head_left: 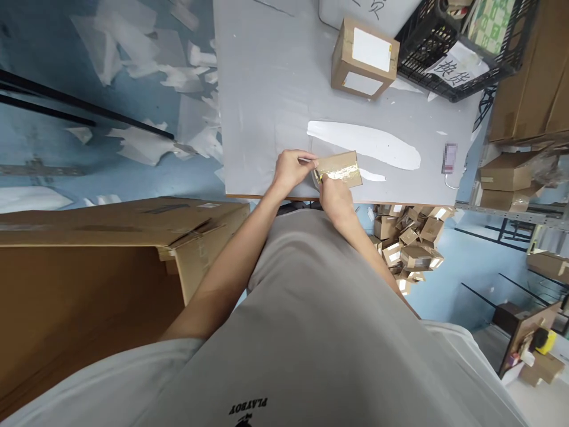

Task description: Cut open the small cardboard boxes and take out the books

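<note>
A small brown cardboard box (342, 166) with shiny tape on it lies near the front edge of the grey table. My left hand (291, 169) holds its left end, fingertips against the cardboard. My right hand (335, 198) is closed at the lower left corner of the box, with a small yellow bit showing at the fingertips; what it pinches is too small to name. Just beyond the box lies a long white paper strip (368, 142).
A taped carton with white labels (364, 59) stands at the back, beside a black crate (462, 89). A small pinkish item (450, 159) lies at the right. A large open carton (208, 243) is left of me; several small boxes (415, 258) are piled below right.
</note>
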The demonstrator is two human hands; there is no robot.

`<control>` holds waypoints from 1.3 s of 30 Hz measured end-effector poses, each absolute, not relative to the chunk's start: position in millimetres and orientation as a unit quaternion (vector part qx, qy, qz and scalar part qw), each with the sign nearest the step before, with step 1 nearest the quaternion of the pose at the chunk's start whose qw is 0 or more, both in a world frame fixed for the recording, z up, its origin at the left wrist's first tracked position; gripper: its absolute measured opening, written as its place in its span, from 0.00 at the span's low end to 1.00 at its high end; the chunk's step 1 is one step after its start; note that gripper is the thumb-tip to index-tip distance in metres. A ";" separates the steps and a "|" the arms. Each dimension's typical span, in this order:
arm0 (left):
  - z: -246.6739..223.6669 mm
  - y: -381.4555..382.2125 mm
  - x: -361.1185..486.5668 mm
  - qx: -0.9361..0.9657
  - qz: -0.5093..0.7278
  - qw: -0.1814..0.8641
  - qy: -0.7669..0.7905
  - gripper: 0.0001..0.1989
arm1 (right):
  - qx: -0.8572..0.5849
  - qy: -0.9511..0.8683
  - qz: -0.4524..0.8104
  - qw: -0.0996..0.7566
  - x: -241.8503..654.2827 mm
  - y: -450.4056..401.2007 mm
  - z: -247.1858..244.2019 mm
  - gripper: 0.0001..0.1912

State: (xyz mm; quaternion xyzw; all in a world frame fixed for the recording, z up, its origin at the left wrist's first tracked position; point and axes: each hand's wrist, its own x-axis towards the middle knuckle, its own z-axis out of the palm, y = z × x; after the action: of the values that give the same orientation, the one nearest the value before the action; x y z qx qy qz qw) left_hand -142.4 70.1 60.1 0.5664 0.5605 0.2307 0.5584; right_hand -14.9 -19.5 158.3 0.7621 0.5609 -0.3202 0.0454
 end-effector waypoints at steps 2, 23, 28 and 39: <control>62.1 68.5 -142.5 0.569 0.232 0.550 0.565 0.12 | 0.762 0.556 -0.325 0.075 -19.4 -17.1 167.5 0.19; 73.8 68.9 -139.0 0.629 0.218 0.486 0.566 0.15 | 0.775 0.550 -0.308 0.039 22.4 -51.0 208.7 0.18; 94.1 54.0 -109.8 0.723 0.247 0.440 0.472 0.19 | 0.863 0.437 -0.225 -0.116 80.5 -50.3 167.6 0.14; 77.8 41.2 -80.8 0.837 0.194 0.420 0.293 0.21 | 0.863 0.376 -0.296 -0.161 78.1 -63.0 132.8 0.14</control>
State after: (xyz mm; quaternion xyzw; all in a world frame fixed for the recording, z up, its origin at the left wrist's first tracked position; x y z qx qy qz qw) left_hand -80.8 41.2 77.8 0.8368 0.2926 0.1944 0.4199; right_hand 78.1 -63.0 132.8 0.8634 0.3756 -0.2955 -0.1615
